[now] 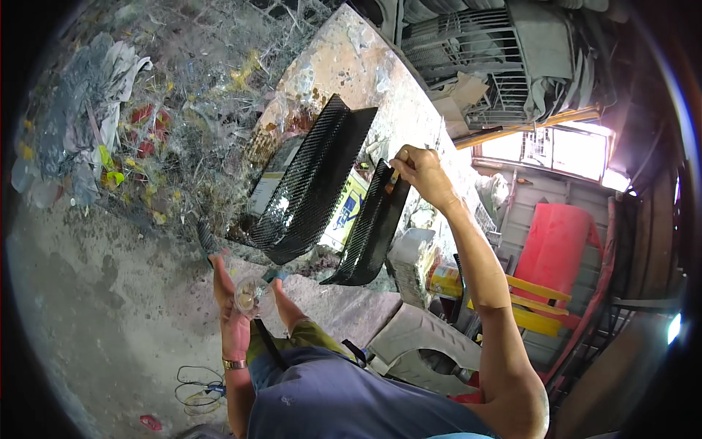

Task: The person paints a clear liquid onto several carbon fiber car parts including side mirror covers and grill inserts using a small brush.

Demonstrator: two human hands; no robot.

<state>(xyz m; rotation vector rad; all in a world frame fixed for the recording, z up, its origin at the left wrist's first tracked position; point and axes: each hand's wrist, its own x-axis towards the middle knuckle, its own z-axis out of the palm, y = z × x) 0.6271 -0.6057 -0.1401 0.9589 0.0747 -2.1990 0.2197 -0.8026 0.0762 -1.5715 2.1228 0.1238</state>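
My left hand [235, 325] is low in front of my body, closed round a clear plastic cup [247, 295] with a little pale liquid in it. My right hand [418, 173] reaches far forward, its fingers pinched at the upper end of a narrow, glossy black carbon-fibre strip [369, 230]. Something small and orange-brown shows under those fingertips; its kind is hidden. Left of that strip lies a larger carbon-fibre part [314, 183], angled and shiny with a woven pattern. Both parts rest tilted on cans, one of them a yellow and white tin [344, 214].
The worktop [344, 51] is pale and stained. Tangled clear fibre scraps [212, 80] heap up at the left, beside crumpled grey plastic [110, 95]. A grey moulded panel [424, 336] stands low at right, near a red panel [552, 245]. Cables [201, 391] lie on the floor.
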